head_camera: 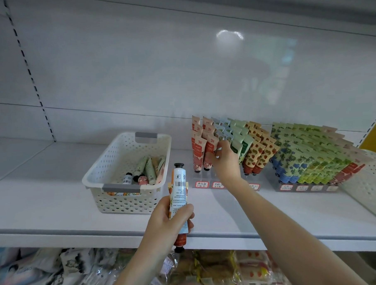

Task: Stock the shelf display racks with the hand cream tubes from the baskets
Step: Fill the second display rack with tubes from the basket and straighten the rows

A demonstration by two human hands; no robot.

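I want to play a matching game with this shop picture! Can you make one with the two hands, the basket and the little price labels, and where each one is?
Things:
1. left hand
2. right hand
3. white basket
4. price labels

Places:
A. stuck on the fronts of the display racks
B. on the shelf, left of the racks
C. gripping a bunch of hand cream tubes
D. reaching among the stocked tubes in a rack

Pairs: 1-C, 2-D, 3-B, 4-A
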